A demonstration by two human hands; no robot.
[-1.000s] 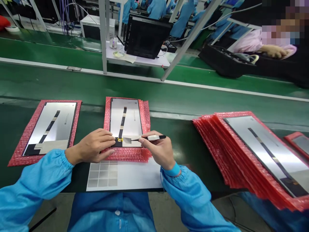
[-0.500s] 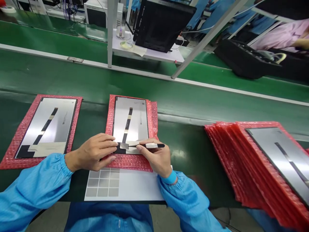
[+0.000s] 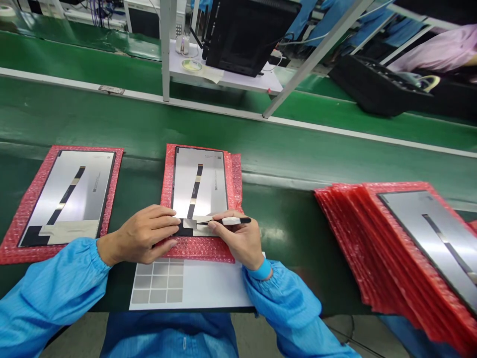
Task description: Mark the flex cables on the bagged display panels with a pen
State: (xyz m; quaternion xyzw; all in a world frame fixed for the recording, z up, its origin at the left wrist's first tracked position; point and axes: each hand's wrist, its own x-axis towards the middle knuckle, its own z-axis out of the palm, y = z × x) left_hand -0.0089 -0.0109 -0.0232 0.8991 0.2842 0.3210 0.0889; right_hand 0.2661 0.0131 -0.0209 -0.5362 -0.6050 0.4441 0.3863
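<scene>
A display panel [image 3: 213,188] lies back side up on a pink bubble-wrap bag [image 3: 204,250] in front of me. A flex cable strip [image 3: 194,190] runs down its silver back to a black and cream band at the near edge. My right hand [image 3: 240,238] grips tweezers [image 3: 234,221] with a white and black body, their tips at a small grey sticker [image 3: 190,223] on that band. Fingers stretched out, my left hand [image 3: 147,235] rests at the panel's near left corner, its fingertips beside the sticker; whether they touch it I cannot tell.
Partly under the bag lies a white sheet with grey stickers [image 3: 159,282]. Another panel [image 3: 80,179] on bubble wrap is at left. A tall leaning stack of red bubble-wrap bags [image 3: 357,233], topped by a panel, stands right. Beyond are metal posts [image 3: 166,54] and a black monitor [image 3: 248,37].
The view has shifted slightly. Both hands stay almost in place, with the tweezer tips still at the grey sticker.
</scene>
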